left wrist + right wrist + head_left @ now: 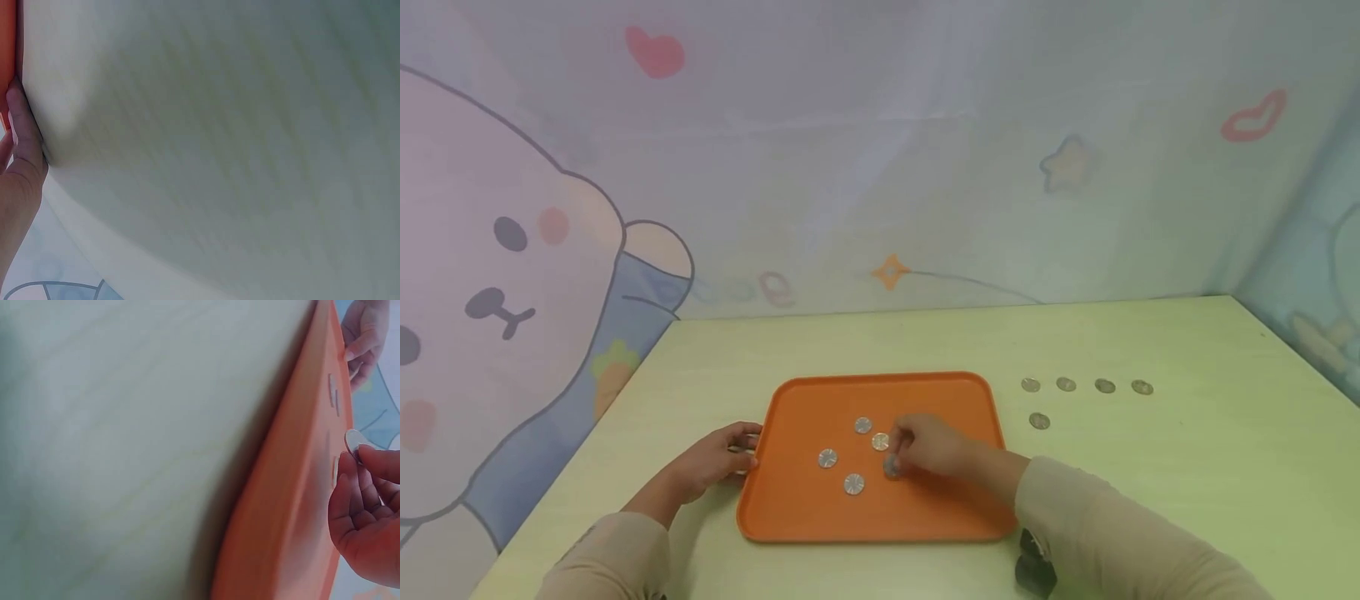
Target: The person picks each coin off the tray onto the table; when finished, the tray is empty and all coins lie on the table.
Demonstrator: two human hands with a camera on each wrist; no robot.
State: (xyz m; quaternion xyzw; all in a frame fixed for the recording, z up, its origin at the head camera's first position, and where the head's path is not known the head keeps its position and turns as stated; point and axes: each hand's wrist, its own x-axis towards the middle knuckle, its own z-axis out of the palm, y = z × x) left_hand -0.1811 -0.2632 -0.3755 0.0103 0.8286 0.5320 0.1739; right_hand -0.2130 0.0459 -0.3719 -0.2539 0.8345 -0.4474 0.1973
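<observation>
An orange tray (940, 517) lies on the table with several coins on it, among them a silvery coin (853, 484) near its middle and a more golden coin (880, 442). Over the tray my right hand (931, 446) pinches another coin (354, 442) between thumb and fingertips, tilted on edge in the right wrist view. My left hand (718, 457) holds the tray's left rim, thumb and fingers at the edge; the left wrist view catches its fingers (26, 128) along the tray's side.
Right of the tray, several coins lie in a row on the pale table (1187, 475), one of them the end coin (1142, 387); a single coin (1039, 421) sits below that row. A dark object (1034, 571) shows under the right sleeve. A printed cloth (850, 167) hangs behind.
</observation>
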